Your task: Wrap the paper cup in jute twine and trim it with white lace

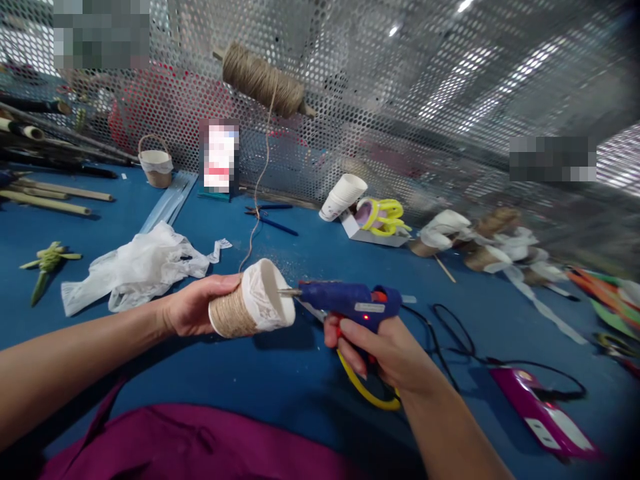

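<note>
My left hand (203, 303) is closed around a paper cup (235, 312), tilted with its mouth to the right. Twine wraps the cup's lower part, and white lace (259, 297) bands the rim. A blue hot glue gun (345, 299) is gripped in my right hand (373, 340), its small red light lit. The metal nozzle reaches to the cup's mouth; whether it touches the inside I cannot tell. From the cup, a strand of twine (263, 167) runs up to a twine spool (263, 80). Yellow-handled scissors (367, 387) lie partly hidden below my right hand.
White lace (150, 263) lies heaped at left, near a small handled basket (156, 167). Pliers (274, 223), stacked paper cups (344, 197) and yellow rolls (383, 217) stand toward the mesh panel (310, 147). A cord leads to a purple power strip (545, 410) at right.
</note>
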Tool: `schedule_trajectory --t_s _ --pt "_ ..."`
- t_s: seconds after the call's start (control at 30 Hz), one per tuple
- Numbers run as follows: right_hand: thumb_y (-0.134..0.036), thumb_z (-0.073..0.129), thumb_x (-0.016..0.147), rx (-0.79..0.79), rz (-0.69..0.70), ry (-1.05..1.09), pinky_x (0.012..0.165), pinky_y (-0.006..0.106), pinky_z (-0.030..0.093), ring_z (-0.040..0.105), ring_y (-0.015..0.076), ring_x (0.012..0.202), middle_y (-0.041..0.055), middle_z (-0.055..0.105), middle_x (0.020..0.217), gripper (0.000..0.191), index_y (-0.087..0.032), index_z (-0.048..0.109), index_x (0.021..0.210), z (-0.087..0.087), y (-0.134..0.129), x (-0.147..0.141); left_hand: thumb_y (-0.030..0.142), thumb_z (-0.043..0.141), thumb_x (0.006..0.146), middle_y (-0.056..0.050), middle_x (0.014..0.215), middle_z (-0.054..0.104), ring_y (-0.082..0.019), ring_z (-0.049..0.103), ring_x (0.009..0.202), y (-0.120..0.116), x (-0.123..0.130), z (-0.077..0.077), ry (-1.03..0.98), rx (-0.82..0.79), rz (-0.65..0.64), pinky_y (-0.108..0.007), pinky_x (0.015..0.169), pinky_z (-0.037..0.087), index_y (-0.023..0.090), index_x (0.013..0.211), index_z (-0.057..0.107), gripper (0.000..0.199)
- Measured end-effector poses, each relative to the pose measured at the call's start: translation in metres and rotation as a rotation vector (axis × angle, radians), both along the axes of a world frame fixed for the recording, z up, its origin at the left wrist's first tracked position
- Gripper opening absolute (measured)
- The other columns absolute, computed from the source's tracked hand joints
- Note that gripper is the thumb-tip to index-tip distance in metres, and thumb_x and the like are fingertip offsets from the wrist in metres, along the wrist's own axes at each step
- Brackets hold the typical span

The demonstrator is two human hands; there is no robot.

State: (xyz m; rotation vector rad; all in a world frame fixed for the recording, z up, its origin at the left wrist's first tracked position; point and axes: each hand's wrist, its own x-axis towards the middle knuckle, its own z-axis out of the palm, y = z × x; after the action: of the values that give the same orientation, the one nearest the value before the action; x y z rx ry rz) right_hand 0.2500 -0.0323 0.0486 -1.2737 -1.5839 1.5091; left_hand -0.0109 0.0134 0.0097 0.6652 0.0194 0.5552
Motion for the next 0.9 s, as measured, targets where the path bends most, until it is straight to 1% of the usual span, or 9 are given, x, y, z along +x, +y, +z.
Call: schedule_trajectory --t_s 0.1,0.27,0.37,0.5,0.6,0.7,0.73,0.8,0.9 --pt "-0.046 0.055 0.082 0.032 -0.039 -0.035 0.036 0.021 0.029 0.036 0.0054 0.033 -0.0043 0.048 0.044 0.033 -0.015 0.061 0.072 -0.001 0.001 0.001 0.035 0.061 0.079 -0.006 0.094 0.072 -0.015 0.067 0.083 0.000 0.001 0.002 -0.022 0.012 0.002 -0.021 0.072 0.052 0.015 0.105 0.066 0.033" --pt "-0.044 0.055 0.083 0.000 0.022 -0.107 0.039 0.020 0.033 0.039 0.0062 0.034 -0.0053 0.045 0.039 0.032 -0.014 0.062 0.072 0.004 -0.002 0.000 0.032 0.067 0.075 -0.004 0.096 0.072 -0.014 0.067 0.083 -0.001 0.003 0.004 0.006 -0.015 0.036 -0.021 0.073 0.052 0.017 0.105 0.066 0.034" --pt "-0.045 0.057 0.080 -0.007 -0.024 -0.054 0.036 0.020 0.029 0.037 0.0056 0.033 -0.0052 0.045 0.041 0.032 -0.015 0.061 0.070 0.005 -0.003 -0.002 0.033 0.069 0.073 -0.003 0.095 0.071 -0.014 0.066 0.082 -0.001 0.004 0.004 0.028 -0.016 0.055 -0.020 0.072 0.051 0.017 0.103 0.067 0.034" --pt "-0.045 0.057 0.080 0.006 -0.075 0.019 0.034 0.020 0.024 0.033 0.0042 0.031 -0.0053 0.045 0.041 0.033 -0.015 0.061 0.069 0.004 -0.001 -0.003 0.036 0.071 0.070 -0.005 0.088 0.071 -0.016 0.065 0.077 -0.001 0.003 0.003 0.074 0.027 0.096 -0.021 0.067 0.050 0.016 0.101 0.065 0.037" --pt "-0.045 0.058 0.080 -0.055 -0.036 0.022 0.033 0.019 0.026 0.035 0.0039 0.032 -0.0033 0.050 0.047 0.032 -0.014 0.061 0.070 0.003 0.001 -0.004 0.039 0.069 0.071 -0.005 0.088 0.070 -0.015 0.064 0.074 -0.001 0.002 0.004 0.086 0.056 0.097 -0.020 0.063 0.048 0.016 0.104 0.064 0.040" --pt "-0.047 0.060 0.077 -0.088 -0.005 0.034 0.031 0.020 0.026 0.038 0.0036 0.032 0.0020 0.061 0.064 0.033 -0.015 0.060 0.071 0.005 -0.001 -0.005 0.041 0.065 0.075 -0.004 0.090 0.068 -0.014 0.063 0.074 -0.001 0.002 0.004 0.107 0.097 0.081 -0.020 0.064 0.049 0.017 0.107 0.062 0.041" --pt "-0.048 0.060 0.077 -0.069 -0.021 0.036 0.032 0.021 0.026 0.037 0.0036 0.032 0.0015 0.061 0.062 0.034 -0.015 0.059 0.071 0.006 -0.002 -0.005 0.042 0.063 0.076 -0.004 0.090 0.068 -0.014 0.063 0.073 -0.001 0.001 0.004 0.123 0.122 0.077 -0.021 0.064 0.049 0.017 0.109 0.061 0.042" --pt "-0.047 0.057 0.079 -0.001 -0.076 0.002 0.036 0.022 0.029 0.036 0.0043 0.031 -0.0026 0.054 0.049 0.034 -0.015 0.060 0.070 0.009 -0.004 -0.004 0.041 0.065 0.075 -0.005 0.091 0.067 -0.015 0.063 0.073 -0.002 0.001 0.004 0.161 0.167 0.090 -0.024 0.064 0.050 0.017 0.115 0.056 0.047" --pt "-0.044 0.056 0.082 0.089 -0.129 -0.128 0.046 0.024 0.038 0.038 0.0063 0.034 -0.0063 0.044 0.038 0.032 -0.015 0.062 0.072 0.012 -0.005 -0.002 0.035 0.070 0.070 -0.006 0.097 0.063 -0.018 0.062 0.079 -0.002 0.000 0.004 0.240 0.190 0.167 -0.028 0.067 0.052 0.018 0.118 0.051 0.054"
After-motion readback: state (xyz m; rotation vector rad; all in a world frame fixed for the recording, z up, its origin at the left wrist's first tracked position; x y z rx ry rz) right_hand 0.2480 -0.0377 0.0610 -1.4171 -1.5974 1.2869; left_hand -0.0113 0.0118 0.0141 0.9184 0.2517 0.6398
